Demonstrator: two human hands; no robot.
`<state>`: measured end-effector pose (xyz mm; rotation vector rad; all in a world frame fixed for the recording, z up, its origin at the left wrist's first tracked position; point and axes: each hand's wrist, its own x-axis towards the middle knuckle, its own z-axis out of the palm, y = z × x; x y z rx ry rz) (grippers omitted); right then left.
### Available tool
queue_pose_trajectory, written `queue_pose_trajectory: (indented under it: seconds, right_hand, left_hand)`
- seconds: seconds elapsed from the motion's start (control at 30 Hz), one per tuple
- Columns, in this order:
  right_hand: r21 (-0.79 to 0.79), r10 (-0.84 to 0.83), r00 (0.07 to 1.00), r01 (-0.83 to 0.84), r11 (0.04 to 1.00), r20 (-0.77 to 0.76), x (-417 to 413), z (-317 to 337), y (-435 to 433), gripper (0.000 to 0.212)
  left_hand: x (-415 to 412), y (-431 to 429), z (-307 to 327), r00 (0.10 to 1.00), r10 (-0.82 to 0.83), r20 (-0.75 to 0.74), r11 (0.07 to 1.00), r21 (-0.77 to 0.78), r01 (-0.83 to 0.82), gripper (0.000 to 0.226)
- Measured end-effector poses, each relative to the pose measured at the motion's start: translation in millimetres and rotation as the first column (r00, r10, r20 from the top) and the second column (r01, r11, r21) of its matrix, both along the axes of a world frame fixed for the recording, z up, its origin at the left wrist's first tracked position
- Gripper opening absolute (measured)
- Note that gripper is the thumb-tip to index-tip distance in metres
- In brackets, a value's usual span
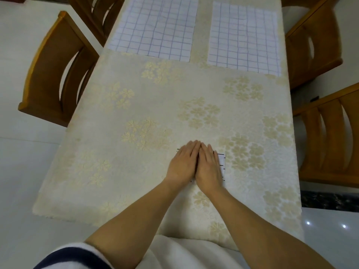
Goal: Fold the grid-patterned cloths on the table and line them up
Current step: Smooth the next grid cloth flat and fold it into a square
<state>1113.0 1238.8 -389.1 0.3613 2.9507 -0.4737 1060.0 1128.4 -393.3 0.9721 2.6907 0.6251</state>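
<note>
A small folded white cloth with dark grid lines (222,162) lies near the front middle of the table, mostly hidden under my hands. My left hand (184,164) and my right hand (208,167) press flat on it side by side, fingers straight and touching each other. Two unfolded white cloths with purple grid lines lie flat at the far end: the left cloth (155,28) and the right cloth (243,37), with a narrow gap between them.
The table (116,162) wears a cream tablecloth with gold flower patterns. Wooden chairs stand at the left (56,74), far left (97,12) and along the right side (314,45), (334,136). White floor surrounds the table.
</note>
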Motion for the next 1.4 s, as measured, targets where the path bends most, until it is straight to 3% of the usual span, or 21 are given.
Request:
queue_pose_trajectory:
  seconds: [0.17,0.53,0.63,0.7,0.77,0.93,1.17,1.4]
  right_hand:
    - [0.136,0.086,0.993,-0.098,0.986,0.086,18,-7,19,0.059]
    - [0.235,-0.084,0.955,0.015,0.972,0.285,31,14,53,0.074]
    - [0.202,-0.133,0.979,0.1,0.974,0.157,13,29,28,0.069]
    - [0.184,-0.022,0.993,0.001,0.983,0.113,6,24,8,0.067]
    - [0.132,0.046,0.983,-0.07,0.989,0.178,8,14,-3,0.074]
    - [0.13,0.078,0.984,-0.099,0.987,0.16,25,4,12,0.065]
    - [0.202,-0.015,0.973,-0.032,0.979,0.229,51,7,56,0.07]
    - [0.151,-0.002,0.997,-0.009,0.989,0.071,31,19,21,0.062]
  left_hand:
    - [-7,-18,-11,0.998,-0.038,-0.042,0.982,-0.188,0.029,0.057]
    - [-23,-45,8,0.996,-0.077,-0.035,0.916,-0.397,0.057,0.065]
    - [-20,-30,16,0.999,-0.015,-0.03,0.942,-0.336,0.004,0.063]
    - [-13,-17,15,0.996,-0.054,-0.077,0.974,-0.222,0.036,0.063]
    - [-1,-13,10,0.989,-0.149,0.01,0.974,-0.172,0.149,0.062]
    - [5,-29,-4,0.993,-0.115,-0.027,0.971,-0.214,0.107,0.057]
    - [-10,-77,-1,0.999,-0.034,-0.029,0.955,-0.296,0.024,0.057]
    - [-15,-61,15,0.997,-0.069,-0.046,0.976,-0.21,0.058,0.06]
